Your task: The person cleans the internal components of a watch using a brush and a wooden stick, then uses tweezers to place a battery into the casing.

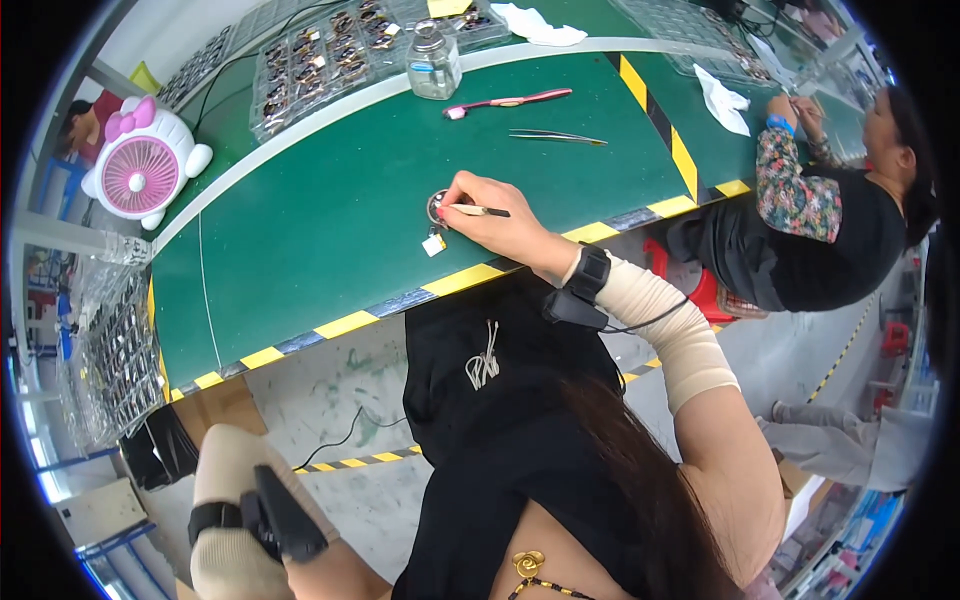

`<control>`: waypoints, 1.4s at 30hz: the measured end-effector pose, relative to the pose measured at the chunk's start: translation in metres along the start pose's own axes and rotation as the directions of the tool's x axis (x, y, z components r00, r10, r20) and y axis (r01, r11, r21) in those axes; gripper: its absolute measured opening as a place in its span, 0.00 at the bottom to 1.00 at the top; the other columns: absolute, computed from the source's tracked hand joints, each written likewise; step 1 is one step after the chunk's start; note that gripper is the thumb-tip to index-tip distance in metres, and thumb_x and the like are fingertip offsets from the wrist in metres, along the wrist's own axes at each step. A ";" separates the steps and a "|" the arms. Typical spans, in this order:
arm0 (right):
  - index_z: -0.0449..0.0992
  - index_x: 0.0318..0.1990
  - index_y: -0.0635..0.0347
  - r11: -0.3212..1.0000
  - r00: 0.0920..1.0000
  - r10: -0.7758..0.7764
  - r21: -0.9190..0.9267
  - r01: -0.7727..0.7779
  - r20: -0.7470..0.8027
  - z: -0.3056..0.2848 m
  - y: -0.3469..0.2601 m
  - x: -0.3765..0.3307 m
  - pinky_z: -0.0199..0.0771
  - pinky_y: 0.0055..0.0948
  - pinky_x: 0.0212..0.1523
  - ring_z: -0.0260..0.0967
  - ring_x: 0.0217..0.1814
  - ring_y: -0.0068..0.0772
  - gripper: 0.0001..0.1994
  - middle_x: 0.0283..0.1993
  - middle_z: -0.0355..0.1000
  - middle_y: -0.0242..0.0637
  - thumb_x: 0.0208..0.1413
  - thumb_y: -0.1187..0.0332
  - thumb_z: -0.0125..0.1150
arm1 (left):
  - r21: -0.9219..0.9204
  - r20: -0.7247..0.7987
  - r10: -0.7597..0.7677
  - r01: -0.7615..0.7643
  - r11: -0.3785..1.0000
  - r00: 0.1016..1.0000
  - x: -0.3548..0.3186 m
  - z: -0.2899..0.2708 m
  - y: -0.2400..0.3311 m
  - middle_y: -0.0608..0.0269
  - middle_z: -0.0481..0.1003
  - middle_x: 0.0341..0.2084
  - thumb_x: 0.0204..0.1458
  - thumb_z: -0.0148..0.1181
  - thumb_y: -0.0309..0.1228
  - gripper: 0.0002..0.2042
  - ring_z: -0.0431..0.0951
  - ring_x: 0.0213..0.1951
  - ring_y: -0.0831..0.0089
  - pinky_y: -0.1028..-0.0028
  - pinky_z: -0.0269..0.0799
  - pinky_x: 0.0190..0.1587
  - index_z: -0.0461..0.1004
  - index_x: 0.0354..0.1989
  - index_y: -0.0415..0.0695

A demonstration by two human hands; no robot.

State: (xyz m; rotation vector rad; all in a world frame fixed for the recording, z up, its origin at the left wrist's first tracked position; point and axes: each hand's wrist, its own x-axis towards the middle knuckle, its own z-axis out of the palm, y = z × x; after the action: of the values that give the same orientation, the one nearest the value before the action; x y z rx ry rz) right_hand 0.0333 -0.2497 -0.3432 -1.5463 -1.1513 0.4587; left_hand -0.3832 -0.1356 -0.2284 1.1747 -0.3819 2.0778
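Off the left edge of the green tabletop (300, 270): stacked clear trays (118, 345) in plastic wrap. Far left corner: pink-and-white fan (140, 175), upright. Below the near left corner, left forearm (228, 455) in a beige sleeve; left hand out of view, so its grip cannot be told. Beyond the far edge, left of middle, compartment trays (330, 62) hold small dark and coppery parts; glass jar (433, 68) stands at that edge, just right of them. Mid-length, closer to the taped near edge, a small round part (436, 207) lies at the right hand's (503, 220) fingertips, white piece (433, 245) just beside it on the near side. Right hand grasps a slim tool (482, 210), dark end pointing right; tip hidden by fingers. Toward the far edge, right of the jar: toothbrush (510, 102), then metal tweezers (558, 137), both lying flat. Past the taped right edge, crumpled white cloth (722, 100) and a seated co-worker (840, 230).
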 end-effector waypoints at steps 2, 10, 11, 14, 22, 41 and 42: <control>0.73 0.36 0.60 0.999 0.999 -0.040 -0.019 0.041 0.017 0.006 -0.004 0.001 0.67 0.24 0.36 0.68 0.35 0.20 0.07 0.33 0.73 0.30 0.59 0.67 0.62 | -0.225 -0.045 -0.108 0.095 0.970 0.993 0.064 -0.078 0.110 0.66 0.69 0.59 0.59 0.53 0.30 0.19 0.68 0.57 0.73 0.70 0.62 0.62 0.69 0.59 0.44; 0.73 0.34 0.59 0.997 0.997 -0.082 0.009 0.082 0.005 0.009 0.001 -0.004 0.67 0.22 0.36 0.66 0.35 0.18 0.06 0.31 0.71 0.28 0.61 0.69 0.60 | -0.792 0.126 -0.162 0.197 0.577 0.979 -0.002 0.122 0.021 0.64 0.69 0.58 0.51 0.64 0.25 0.22 0.67 0.59 0.72 0.67 0.60 0.67 0.71 0.56 0.43; 0.72 0.33 0.60 0.996 0.996 -0.087 0.018 0.087 -0.001 0.011 -0.001 -0.007 0.66 0.22 0.35 0.65 0.33 0.18 0.06 0.30 0.71 0.28 0.60 0.70 0.61 | -0.840 0.155 -0.133 0.202 0.504 0.979 -0.018 0.155 -0.021 0.64 0.69 0.57 0.50 0.66 0.24 0.23 0.67 0.60 0.71 0.67 0.60 0.67 0.71 0.56 0.43; 0.72 0.34 0.61 0.997 0.997 -0.077 -0.018 0.076 -0.004 0.009 0.012 -0.014 0.67 0.20 0.34 0.66 0.32 0.15 0.05 0.29 0.72 0.29 0.59 0.72 0.62 | -0.542 0.527 -0.597 0.780 0.312 0.605 -0.055 0.164 -0.038 0.72 0.74 0.55 0.47 0.72 0.33 0.27 0.71 0.57 0.71 0.65 0.66 0.59 0.73 0.58 0.49; 0.72 0.35 0.63 0.999 0.999 0.036 -0.035 -0.035 0.020 0.019 -0.010 0.002 0.67 0.22 0.31 0.68 0.29 0.18 0.06 0.28 0.72 0.32 0.57 0.72 0.63 | -0.346 0.938 0.092 0.882 0.320 0.335 -0.128 0.266 -0.040 0.47 0.65 0.61 0.59 0.52 0.48 0.30 0.64 0.61 0.49 0.53 0.58 0.60 0.63 0.64 0.39; 0.75 0.33 0.55 0.812 0.919 0.380 0.512 -0.279 -0.102 -0.013 -0.019 0.030 0.60 0.19 0.24 0.62 0.25 0.13 0.06 0.27 0.71 0.26 0.56 0.66 0.66 | 0.111 0.777 -0.363 0.455 0.884 0.515 -0.176 0.237 -0.125 0.54 0.77 0.32 0.49 0.65 0.22 0.09 0.78 0.34 0.56 0.64 0.75 0.38 0.78 0.40 0.42; 0.74 0.33 0.54 0.764 0.908 0.407 0.583 -0.278 -0.101 -0.026 -0.019 0.036 0.57 0.18 0.21 0.61 0.24 0.13 0.06 0.26 0.70 0.26 0.56 0.66 0.66 | 0.259 0.685 -0.542 0.533 0.806 0.486 -0.183 0.212 -0.131 0.57 0.76 0.32 0.51 0.63 0.20 0.09 0.77 0.34 0.65 0.70 0.73 0.38 0.77 0.41 0.40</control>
State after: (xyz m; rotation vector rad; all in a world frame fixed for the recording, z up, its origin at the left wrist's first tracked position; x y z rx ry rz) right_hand 0.0621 -0.2338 -0.3075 -1.2386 -0.4773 0.7730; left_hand -0.0964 -0.2413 -0.2766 1.8445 -0.2977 0.9739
